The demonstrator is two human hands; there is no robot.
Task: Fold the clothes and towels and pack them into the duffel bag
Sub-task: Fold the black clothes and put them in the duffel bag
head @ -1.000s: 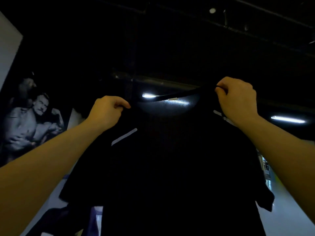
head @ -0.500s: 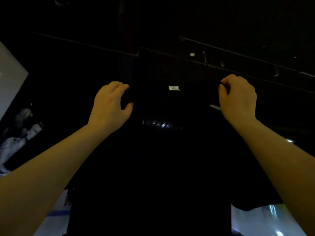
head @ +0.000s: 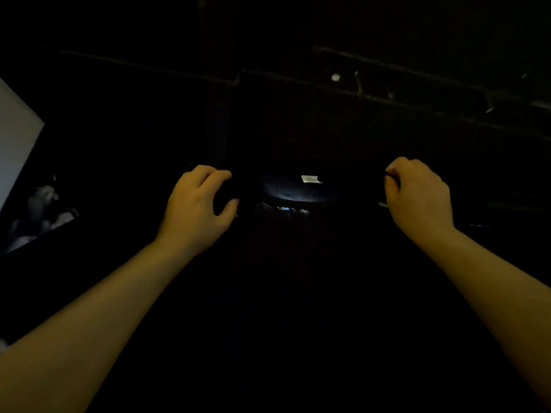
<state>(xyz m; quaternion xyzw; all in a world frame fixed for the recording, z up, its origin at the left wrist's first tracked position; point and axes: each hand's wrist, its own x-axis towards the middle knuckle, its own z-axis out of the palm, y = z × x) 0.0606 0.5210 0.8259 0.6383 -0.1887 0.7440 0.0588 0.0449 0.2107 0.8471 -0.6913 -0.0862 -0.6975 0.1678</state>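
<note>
A black T-shirt (head: 292,278) hangs spread in front of me, held up by its shoulders, with a small white neck label (head: 310,179) showing at the collar. My left hand (head: 196,207) grips the left shoulder, fingers curled over the fabric and thumb under it. My right hand (head: 417,201) pinches the right shoulder in a closed fist. The shirt fills the lower middle of the view and blends into the dark. The duffel bag is not in view.
The room is very dark. A dark ceiling with rails and a small round light (head: 335,77) lies above. A pale wall panel (head: 15,138) and part of a wall picture (head: 38,213) show at the far left.
The view has tilted and darkened; the bright floor strips at the bottom have left the frame. My left hand changed from a tight fist to fingers curled over the shoulder seam. Both hands still hold the shirt up.
</note>
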